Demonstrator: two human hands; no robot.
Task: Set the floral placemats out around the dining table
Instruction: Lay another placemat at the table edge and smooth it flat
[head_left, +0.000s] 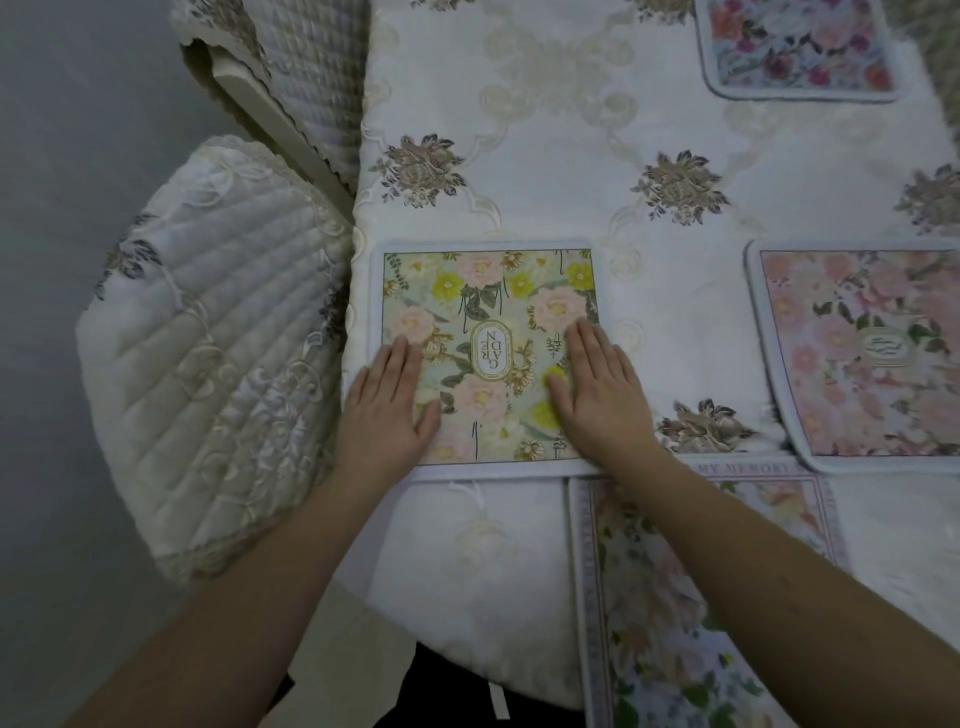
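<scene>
Both hands lie flat with fingers stretched out, gripping nothing: the left hand (387, 402) presses the near-left part of the green-and-yellow placemat (488, 291), the right hand (597, 387) its near-right part. Between them an oval label reads "GARDEN", upside down from where the person stands. That mat sits right at the left edge of the desk (571, 171), its near border touching the corner of a pale mat (779, 499) whose top border carries the words "MY MEMORY". A pink mat (872, 353) to the right bears a small oval label too blurred to read, and a fourth, in darker reds (800, 47), lies at the far side, well apart. Four mats in all. The embroidered cloth is bare in the middle, between the green mat and the far one. Two quilted chairs, one near (218, 364) and one farther (296, 67), stand beside the left edge.
</scene>
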